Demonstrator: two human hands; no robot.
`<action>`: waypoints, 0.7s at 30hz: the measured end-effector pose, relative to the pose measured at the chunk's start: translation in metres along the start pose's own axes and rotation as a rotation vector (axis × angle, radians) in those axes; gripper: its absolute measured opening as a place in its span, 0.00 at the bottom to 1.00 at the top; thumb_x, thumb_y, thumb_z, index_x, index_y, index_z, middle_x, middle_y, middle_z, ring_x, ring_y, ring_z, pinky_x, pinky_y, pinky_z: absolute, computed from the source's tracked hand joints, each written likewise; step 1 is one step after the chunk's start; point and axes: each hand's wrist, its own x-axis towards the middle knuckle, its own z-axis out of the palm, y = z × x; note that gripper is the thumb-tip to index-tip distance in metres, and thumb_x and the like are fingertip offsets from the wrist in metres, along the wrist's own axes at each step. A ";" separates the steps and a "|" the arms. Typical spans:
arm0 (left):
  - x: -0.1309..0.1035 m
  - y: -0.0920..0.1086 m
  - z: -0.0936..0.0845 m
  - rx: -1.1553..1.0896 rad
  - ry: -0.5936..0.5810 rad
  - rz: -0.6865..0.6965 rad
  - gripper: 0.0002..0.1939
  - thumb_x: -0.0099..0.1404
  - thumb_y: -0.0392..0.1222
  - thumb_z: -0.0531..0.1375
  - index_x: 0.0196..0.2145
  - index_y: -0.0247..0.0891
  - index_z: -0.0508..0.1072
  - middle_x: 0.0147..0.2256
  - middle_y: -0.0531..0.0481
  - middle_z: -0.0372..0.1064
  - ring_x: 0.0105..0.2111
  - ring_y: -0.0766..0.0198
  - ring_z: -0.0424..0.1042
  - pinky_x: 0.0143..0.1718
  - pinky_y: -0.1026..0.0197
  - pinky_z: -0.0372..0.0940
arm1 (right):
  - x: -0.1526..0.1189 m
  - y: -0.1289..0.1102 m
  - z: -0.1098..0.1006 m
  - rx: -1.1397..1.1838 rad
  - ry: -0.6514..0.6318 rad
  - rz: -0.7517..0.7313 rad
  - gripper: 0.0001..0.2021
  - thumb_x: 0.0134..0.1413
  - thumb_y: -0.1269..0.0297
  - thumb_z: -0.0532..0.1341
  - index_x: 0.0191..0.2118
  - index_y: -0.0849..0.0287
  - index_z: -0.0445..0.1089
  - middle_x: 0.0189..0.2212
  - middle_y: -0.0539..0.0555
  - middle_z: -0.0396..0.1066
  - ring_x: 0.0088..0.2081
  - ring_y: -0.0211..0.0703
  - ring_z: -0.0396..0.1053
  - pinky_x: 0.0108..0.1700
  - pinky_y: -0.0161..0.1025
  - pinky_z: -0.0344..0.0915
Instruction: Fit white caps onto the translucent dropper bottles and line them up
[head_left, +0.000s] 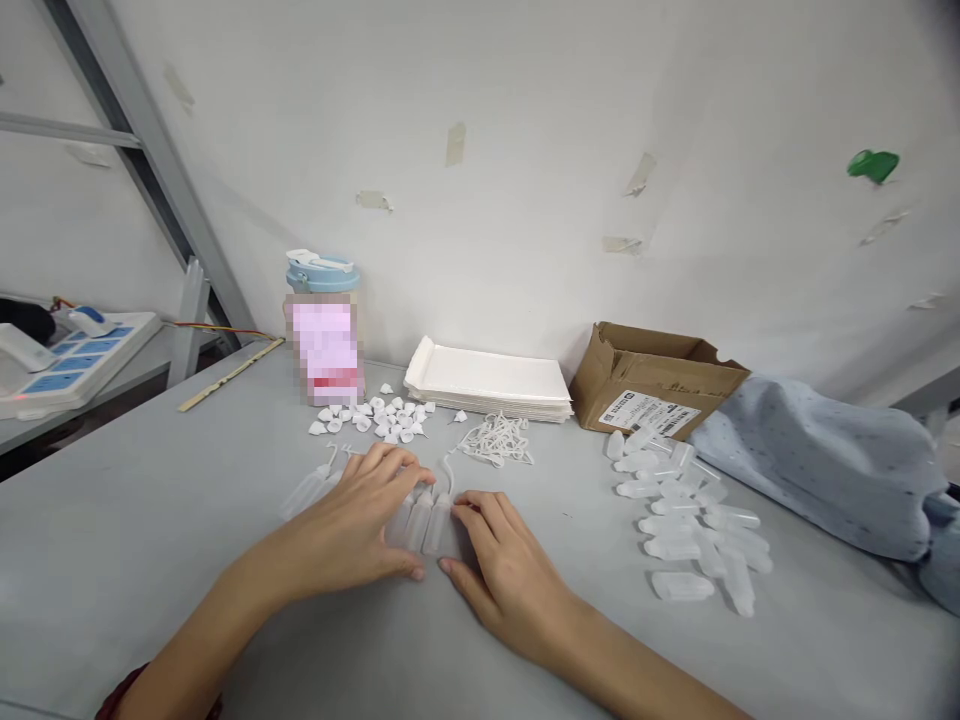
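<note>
Small translucent squeeze bottles with white caps and curved thin tubes lie side by side between my hands. My left hand arches over part of this row, thumb and fingers apart, hiding some bottles. At the row's right side, my right hand rests with its fingertips beside the last bottle and its thumb spread away. Whether those fingertips touch it, I cannot tell. More bottles with tubes lie left of my left hand, partly covered by it.
Beyond my hands are loose white conical caps and a heap of white curved tubes. Several uncapped bottles lie at right, before a cardboard box. White padded envelopes, a blue-lidded container and blue cloth stand farther back.
</note>
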 end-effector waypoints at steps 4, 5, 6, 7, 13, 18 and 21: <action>0.000 0.000 0.000 -0.009 0.022 0.008 0.32 0.49 0.56 0.68 0.50 0.49 0.64 0.49 0.50 0.60 0.51 0.50 0.56 0.50 0.47 0.56 | 0.000 0.000 0.000 0.008 0.018 -0.006 0.16 0.58 0.67 0.57 0.52 0.64 0.62 0.48 0.64 0.64 0.49 0.53 0.62 0.49 0.53 0.67; 0.000 0.000 0.000 -0.009 0.025 0.011 0.32 0.49 0.55 0.68 0.50 0.49 0.64 0.49 0.50 0.60 0.51 0.50 0.56 0.50 0.48 0.56 | 0.000 -0.001 0.000 0.006 0.019 -0.006 0.16 0.58 0.67 0.57 0.52 0.64 0.62 0.48 0.64 0.64 0.49 0.53 0.62 0.49 0.53 0.67; 0.000 0.000 0.001 -0.009 0.028 0.014 0.32 0.49 0.55 0.68 0.50 0.49 0.64 0.49 0.49 0.60 0.51 0.50 0.56 0.50 0.48 0.56 | 0.000 -0.001 0.000 0.003 0.018 -0.006 0.16 0.58 0.67 0.57 0.52 0.65 0.62 0.48 0.64 0.64 0.49 0.53 0.62 0.49 0.53 0.67; 0.000 -0.001 0.001 -0.009 0.031 0.016 0.32 0.49 0.54 0.68 0.50 0.49 0.64 0.49 0.49 0.60 0.51 0.50 0.56 0.50 0.48 0.56 | 0.000 -0.001 -0.001 0.000 0.017 -0.007 0.16 0.58 0.67 0.57 0.51 0.65 0.62 0.47 0.64 0.64 0.48 0.54 0.62 0.49 0.53 0.67; -0.001 -0.003 0.003 -0.009 0.048 0.024 0.32 0.48 0.54 0.68 0.50 0.50 0.65 0.49 0.50 0.60 0.51 0.49 0.57 0.50 0.48 0.57 | 0.000 -0.001 -0.001 0.002 0.014 -0.006 0.17 0.57 0.67 0.58 0.51 0.65 0.63 0.47 0.65 0.65 0.49 0.54 0.62 0.49 0.53 0.67; -0.001 -0.001 0.002 -0.003 0.047 0.030 0.32 0.48 0.54 0.68 0.49 0.49 0.65 0.49 0.49 0.61 0.52 0.49 0.56 0.51 0.47 0.56 | 0.000 -0.001 -0.002 0.004 0.002 0.004 0.17 0.57 0.67 0.58 0.51 0.67 0.63 0.48 0.65 0.64 0.49 0.54 0.62 0.49 0.53 0.67; -0.001 -0.001 0.001 -0.006 0.043 0.031 0.31 0.49 0.54 0.67 0.49 0.49 0.65 0.49 0.49 0.61 0.52 0.49 0.56 0.51 0.47 0.55 | -0.001 -0.002 -0.003 0.010 0.000 0.008 0.17 0.57 0.67 0.58 0.51 0.67 0.63 0.47 0.65 0.64 0.48 0.54 0.62 0.49 0.52 0.67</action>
